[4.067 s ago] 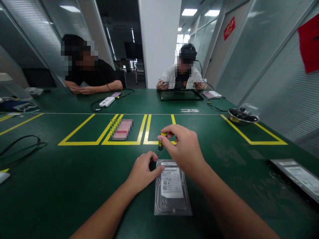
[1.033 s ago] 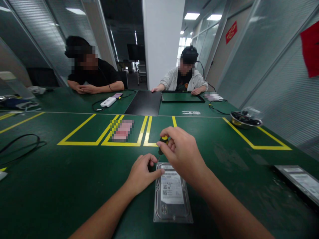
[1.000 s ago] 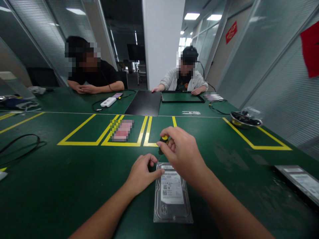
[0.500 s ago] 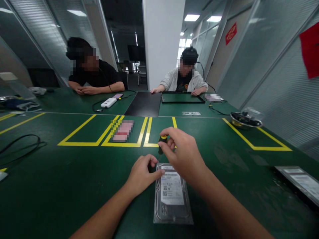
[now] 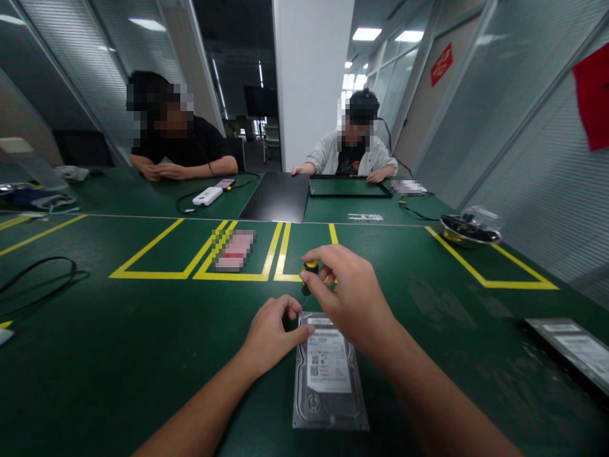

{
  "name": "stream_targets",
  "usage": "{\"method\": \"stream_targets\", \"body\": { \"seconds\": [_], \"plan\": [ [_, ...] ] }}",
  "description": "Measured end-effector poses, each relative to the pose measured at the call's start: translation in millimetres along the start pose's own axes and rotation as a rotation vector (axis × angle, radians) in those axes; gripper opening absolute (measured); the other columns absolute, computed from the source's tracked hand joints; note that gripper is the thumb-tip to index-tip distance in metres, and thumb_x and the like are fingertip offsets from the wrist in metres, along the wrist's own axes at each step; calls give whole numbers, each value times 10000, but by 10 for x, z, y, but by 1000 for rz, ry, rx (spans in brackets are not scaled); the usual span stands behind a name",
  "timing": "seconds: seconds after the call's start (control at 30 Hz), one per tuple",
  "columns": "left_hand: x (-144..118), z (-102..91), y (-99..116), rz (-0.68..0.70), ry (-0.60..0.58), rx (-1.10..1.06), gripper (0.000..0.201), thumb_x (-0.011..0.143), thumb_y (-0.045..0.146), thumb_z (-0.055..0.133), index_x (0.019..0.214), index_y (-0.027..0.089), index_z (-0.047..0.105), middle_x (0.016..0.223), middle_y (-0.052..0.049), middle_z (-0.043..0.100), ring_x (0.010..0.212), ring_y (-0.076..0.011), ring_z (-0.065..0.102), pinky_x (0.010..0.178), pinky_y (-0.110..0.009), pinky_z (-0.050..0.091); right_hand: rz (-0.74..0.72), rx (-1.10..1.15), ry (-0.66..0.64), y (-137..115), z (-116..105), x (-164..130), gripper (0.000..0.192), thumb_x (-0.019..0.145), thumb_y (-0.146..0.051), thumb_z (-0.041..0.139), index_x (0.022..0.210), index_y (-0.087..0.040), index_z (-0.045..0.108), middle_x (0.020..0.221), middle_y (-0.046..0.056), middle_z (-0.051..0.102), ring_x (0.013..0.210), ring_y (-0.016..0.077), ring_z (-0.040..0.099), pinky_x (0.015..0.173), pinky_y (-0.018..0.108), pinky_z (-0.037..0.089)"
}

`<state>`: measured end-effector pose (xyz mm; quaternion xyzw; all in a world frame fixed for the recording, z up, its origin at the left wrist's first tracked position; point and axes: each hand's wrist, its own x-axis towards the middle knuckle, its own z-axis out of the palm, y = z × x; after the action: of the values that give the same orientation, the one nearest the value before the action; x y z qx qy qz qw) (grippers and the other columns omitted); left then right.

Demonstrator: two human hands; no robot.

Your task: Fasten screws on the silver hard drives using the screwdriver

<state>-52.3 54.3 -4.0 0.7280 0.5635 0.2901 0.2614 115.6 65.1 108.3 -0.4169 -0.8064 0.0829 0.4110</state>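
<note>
A silver hard drive (image 5: 328,368) with a white label lies flat on the green table in front of me. My right hand (image 5: 349,279) grips a small black-and-yellow screwdriver (image 5: 311,273) by its handle between thumb and fingers. Its thin shaft points down at the drive's far left corner; the tip is too small to make out. My left hand (image 5: 276,327) holds the drive at that same corner, thumb on the label and fingertips curled close to the screwdriver shaft.
Another hard drive (image 5: 571,349) lies at the right edge. A metal bowl (image 5: 471,236) with dark items stands further back. Yellow tape (image 5: 233,277) marks the table. Across from me, one person (image 5: 185,143) leans on folded arms; another person (image 5: 366,146) handles a black panel (image 5: 276,197) and frame (image 5: 349,195).
The screwdriver handle has turned slightly in my right hand, showing more yellow. My left hand and the drive stay put. The co-worker's black panel has shifted a little.
</note>
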Motion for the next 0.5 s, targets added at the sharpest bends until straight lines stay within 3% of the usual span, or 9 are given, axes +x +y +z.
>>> {"method": "stream_targets", "body": {
  "seconds": [0.5],
  "plan": [
    [2,5,8,-9,-6,7,251,736,352,724,883,206,583,803,8,596,791,-207,539,692,-300,373,-42,-50,19,17,51,-7,117,856,-146,634,971,-164,647,884,28,663,734,131,563,723,267,439]
  ]
}}
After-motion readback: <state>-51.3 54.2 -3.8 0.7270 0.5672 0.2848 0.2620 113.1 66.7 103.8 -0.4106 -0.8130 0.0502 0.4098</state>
